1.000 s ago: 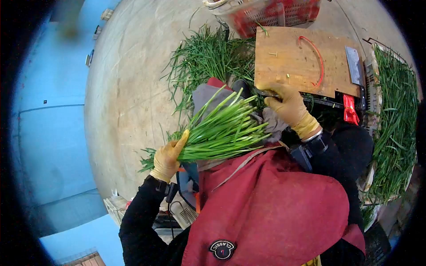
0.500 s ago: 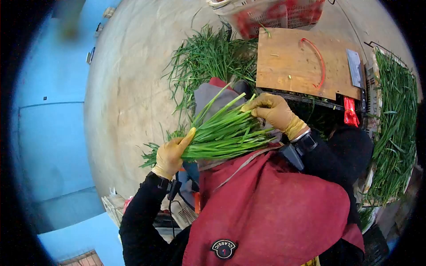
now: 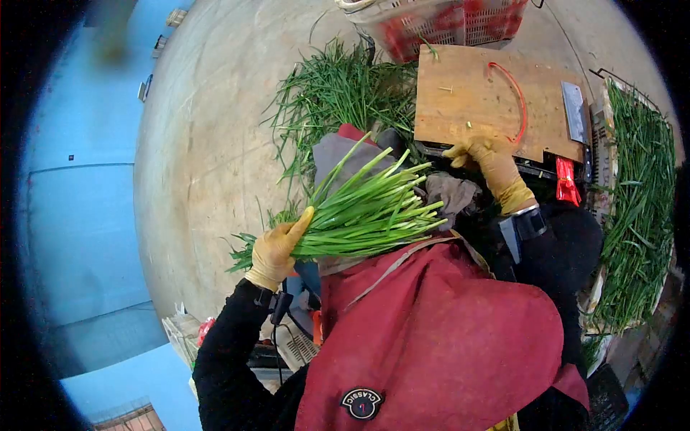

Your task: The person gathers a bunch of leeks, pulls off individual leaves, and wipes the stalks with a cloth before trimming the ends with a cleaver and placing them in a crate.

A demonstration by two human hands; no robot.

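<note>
My left hand (image 3: 277, 251), in a yellow glove, is wrapped round a bunch of garlic chives (image 3: 366, 219) over my lap. The pale cut ends of the chives fan out to the right, and the leafy tips stick out past my hand on the left. My right hand (image 3: 492, 169), gloved too, is apart from the bunch, near the front edge of the wooden board (image 3: 460, 100). Its fingers are curled in; whether something small is between them I cannot make out. The red apron (image 3: 438, 330) covers my lap below the bunch.
A pile of loose chives (image 3: 345, 93) lies on the floor ahead. On the board are a red cord (image 3: 521, 100) and a flat metal blade (image 3: 573, 111). Red ties (image 3: 567, 183) hang at its corner. A crate of chives (image 3: 636, 208) stands right; a basket (image 3: 460, 25) stands behind.
My right hand has let go of the stem ends and moved right, towards the board. The left hand keeps its hold, and the stem ends now lie spread in view.
</note>
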